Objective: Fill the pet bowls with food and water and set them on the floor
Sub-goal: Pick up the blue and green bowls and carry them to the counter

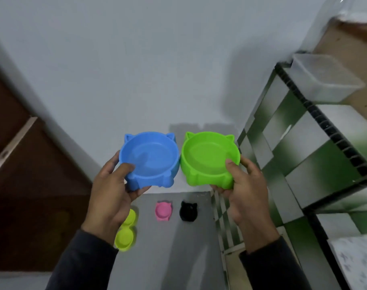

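You've got one bowl per hand, both held up in front of the white wall (136, 70), openings facing up and tipped slightly toward you. Your left hand (113, 191) grips the blue bowl (150, 159) at its near-left corner: thumb curled over the rim into the basin, fingers under the base. Your right hand (244, 189) grips the green bowl (209, 159) at its near-right corner the same way, thumb over the rim, fingers wrapped below. Each bowl sits up and inboard of its hand. Both are cat-head shaped, ears on the far edge pointing away from you, roughly round so no real long axis. Their inner sides touch or nearly touch, can't tell which. Both look empty. Below on the grey floor (178, 248): a yellow-green double bowl (126, 233) partly behind your left wrist, long axis running near-to-far; a pink bowl (163, 211) and a black bowl (188, 211) side by side, ears far. Shelf unit (304, 143) on your right with a clear plastic tub (325, 80) on top.
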